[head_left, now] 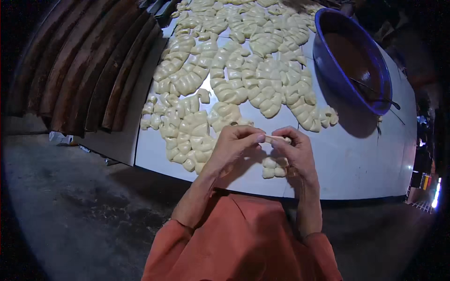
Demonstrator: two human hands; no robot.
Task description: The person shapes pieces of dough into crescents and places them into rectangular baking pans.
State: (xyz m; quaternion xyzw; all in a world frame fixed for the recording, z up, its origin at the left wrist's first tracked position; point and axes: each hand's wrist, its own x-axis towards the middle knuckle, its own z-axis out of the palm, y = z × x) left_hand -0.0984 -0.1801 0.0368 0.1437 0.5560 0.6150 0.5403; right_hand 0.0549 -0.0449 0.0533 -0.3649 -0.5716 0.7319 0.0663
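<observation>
Over the near edge of the table, my left hand (234,143) and my right hand (298,149) meet, fingers pinched. Between them runs a thin pale strip of dough (275,138), its right end partly covered by my right fingers. Just below, beside my right wrist, a small cluster of dough lumps (274,168) lies on the table. Left of and beyond my hands spread many glossy, cream-coloured dough pieces (265,84), pressed side by side in wavy rows. My left wrist is close to the nearest of these rows.
The white tiled table (347,168) has a dark front edge near my body. At its right stands a large blue-purple basin (318,51) of brown liquid, with a thin-handled utensil (375,96) over its rim. Long brown curved troughs (89,70) are stacked at the left.
</observation>
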